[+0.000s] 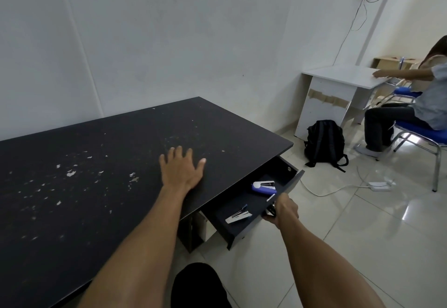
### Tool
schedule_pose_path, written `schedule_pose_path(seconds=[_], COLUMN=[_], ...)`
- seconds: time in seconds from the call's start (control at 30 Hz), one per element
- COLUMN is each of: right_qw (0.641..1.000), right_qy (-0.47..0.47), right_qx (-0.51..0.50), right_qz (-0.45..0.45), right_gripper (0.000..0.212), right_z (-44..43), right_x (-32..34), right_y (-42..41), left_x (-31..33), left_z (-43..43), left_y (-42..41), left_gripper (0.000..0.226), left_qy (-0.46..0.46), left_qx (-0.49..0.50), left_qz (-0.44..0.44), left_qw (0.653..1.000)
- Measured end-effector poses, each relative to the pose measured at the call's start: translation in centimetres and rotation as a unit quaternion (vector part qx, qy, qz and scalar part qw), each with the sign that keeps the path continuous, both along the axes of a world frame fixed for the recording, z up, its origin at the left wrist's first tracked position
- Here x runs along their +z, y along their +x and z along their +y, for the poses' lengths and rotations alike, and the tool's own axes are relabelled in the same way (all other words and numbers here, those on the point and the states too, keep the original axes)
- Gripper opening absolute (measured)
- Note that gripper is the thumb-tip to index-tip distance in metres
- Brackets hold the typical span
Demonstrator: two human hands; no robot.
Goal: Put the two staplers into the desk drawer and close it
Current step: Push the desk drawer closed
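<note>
Two staplers (264, 187) lie inside the open drawer (244, 207). Beside it, the left hand (182, 169) rests spread flat on the desk (96, 174); the right hand (284, 212) grips the drawer's front. A hard shove could pinch fingers.

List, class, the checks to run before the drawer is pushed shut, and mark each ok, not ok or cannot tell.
1. Purple stapler inside drawer: ok.
2. Second stapler inside drawer, lying low: ok.
3. Right hand gripping the drawer front: ok.
4. Fingers of that hand clear of the closing gap: cannot tell, they are hidden behind the front.
5. Left hand flat on the desk, away from the drawer: ok.
6. Drawer closed: not ok, it stands open.
</note>
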State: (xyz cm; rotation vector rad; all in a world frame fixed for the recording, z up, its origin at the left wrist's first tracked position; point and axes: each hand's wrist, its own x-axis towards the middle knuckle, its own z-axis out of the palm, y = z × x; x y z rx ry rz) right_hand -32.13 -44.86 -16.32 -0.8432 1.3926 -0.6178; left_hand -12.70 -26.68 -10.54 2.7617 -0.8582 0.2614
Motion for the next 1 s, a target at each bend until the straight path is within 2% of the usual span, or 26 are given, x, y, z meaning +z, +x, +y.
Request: schedule_pose_path(seconds=[0.1,0.2,0.33,0.47,0.57,0.67,0.77,0.87,1.0], right_qw=[1.0,1.0,0.999,0.998,0.996,0.993,0.987,0.98,0.983], right_qy=[-0.004,0.005,0.03,0.041,0.031,0.02,0.022,0.008,-0.009], right_qx=[0.007,-0.003,-0.018,-0.002,0.013,0.013,0.03,0.049,0.065], right_qz=[0.006,0.005,-0.015,-0.044,-0.08,-0.12,-0.157,-0.192,-0.171], right_gripper=[0.026,0.026,0.013,0.03,0.035,0.035,0.021,0.026,0.026], right_z=[-0.2,-0.3,-0.2,-0.6,-0.5,-0.1,0.6,1.4,2.3], right_x=[-0.3,-0.2,0.1,0.8,0.9,0.4,0.1,-0.1,-0.4], right_y=[0.1,0.5,1.2,2.6,4.0,5.3,6.6,8.0,9.4], left_x=[-0.9,-0.9,-0.6,-0.6,-0.5,-0.5,-0.4,-0.5,-0.7], left_z=[2.0,2.4,2.0,2.2,2.2,2.2,2.2,2.2,2.1], left_y=[1.7,2.2,2.1,2.2,2.2,2.1,2.1,2.2,2.4], left_gripper=[0.076,0.075,0.074,0.074,0.074,0.074,0.073,0.073,0.073], left_qy=[0.031,0.027,0.042,0.043,0.044,0.041,0.036,0.033,0.03], left_qx=[0.043,0.043,0.046,0.044,0.044,0.044,0.046,0.048,0.05], left_qz=[0.082,0.116,0.115,0.116,0.115,0.112,0.112,0.112,0.111], left_qw=[0.995,0.992,0.991,0.991,0.991,0.992,0.992,0.992,0.992])
